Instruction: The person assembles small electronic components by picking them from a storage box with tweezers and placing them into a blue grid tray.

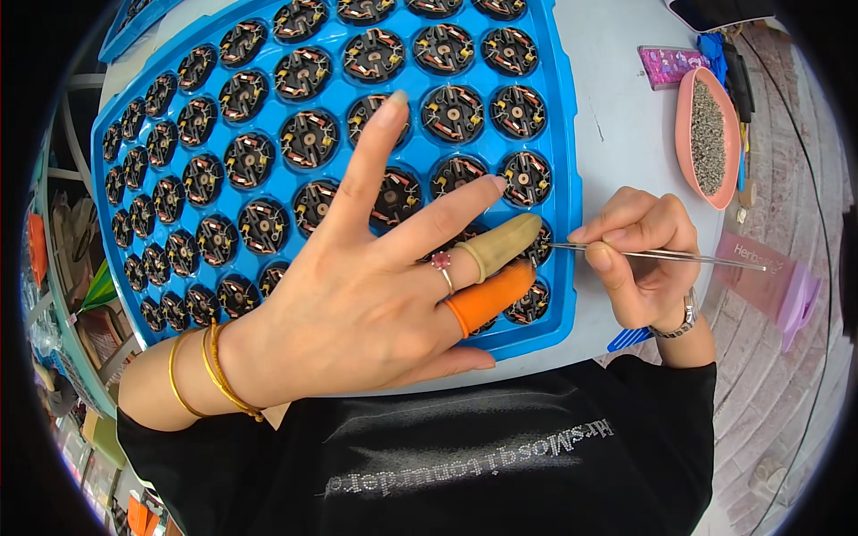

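Note:
A blue plastic tray (561,107) holds rows of round black motor brush holders (453,113), each with copper-coloured and yellow parts. My left hand (357,268) spreads over the tray's near right part, fingers apart. Two of its fingers wear finger cots, one beige (508,243) and one orange (496,297); their tips touch a brush holder (539,243) in the right column, which they partly cover. My right hand (639,255) pinches metal tweezers (679,256). The tweezers' tips reach over the tray's right rim to that same brush holder. What the tips grip is too small to tell.
A pink bowl (688,134) of small grey pieces stands right of the tray on the pale table (617,170). Beyond it lie a pink glittery packet (670,67) and a phone (719,11). A pink bottle with a purple lid (795,304) is at the right. Another blue tray (134,27) shows at far left.

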Demonstrator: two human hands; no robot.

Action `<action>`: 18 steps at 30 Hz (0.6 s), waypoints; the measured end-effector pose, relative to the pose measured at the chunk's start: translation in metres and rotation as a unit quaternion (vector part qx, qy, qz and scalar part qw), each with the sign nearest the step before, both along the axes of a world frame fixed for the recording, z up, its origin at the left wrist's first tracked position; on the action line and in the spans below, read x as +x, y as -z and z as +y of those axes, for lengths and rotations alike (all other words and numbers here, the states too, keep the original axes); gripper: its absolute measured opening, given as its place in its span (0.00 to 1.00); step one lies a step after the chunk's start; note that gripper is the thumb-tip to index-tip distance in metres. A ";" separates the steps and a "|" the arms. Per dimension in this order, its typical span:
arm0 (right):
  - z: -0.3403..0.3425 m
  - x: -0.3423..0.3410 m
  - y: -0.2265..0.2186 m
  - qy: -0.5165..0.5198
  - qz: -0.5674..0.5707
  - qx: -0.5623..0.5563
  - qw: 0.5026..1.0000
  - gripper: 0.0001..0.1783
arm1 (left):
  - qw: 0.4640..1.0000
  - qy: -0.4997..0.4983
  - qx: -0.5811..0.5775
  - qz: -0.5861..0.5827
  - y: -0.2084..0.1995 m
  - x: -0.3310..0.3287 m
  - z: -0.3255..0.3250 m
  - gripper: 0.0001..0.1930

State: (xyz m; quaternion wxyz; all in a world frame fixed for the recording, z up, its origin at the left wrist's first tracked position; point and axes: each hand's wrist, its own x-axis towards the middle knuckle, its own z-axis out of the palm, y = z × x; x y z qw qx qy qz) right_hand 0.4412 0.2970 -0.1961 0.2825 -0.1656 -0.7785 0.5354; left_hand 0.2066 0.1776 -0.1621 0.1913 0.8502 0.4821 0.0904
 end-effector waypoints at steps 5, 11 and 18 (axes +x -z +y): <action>-0.001 0.000 0.001 0.014 0.005 -0.031 0.999 0.11 | 1.000 0.006 -0.006 0.006 0.001 -0.001 0.001 0.27; -0.003 0.001 0.000 0.008 -0.009 0.044 0.999 0.12 | 1.000 0.008 -0.005 0.011 0.000 -0.001 0.000 0.28; -0.003 0.002 -0.003 -0.036 -0.050 0.155 0.986 0.13 | 1.000 0.014 -0.006 0.017 -0.002 -0.002 0.002 0.28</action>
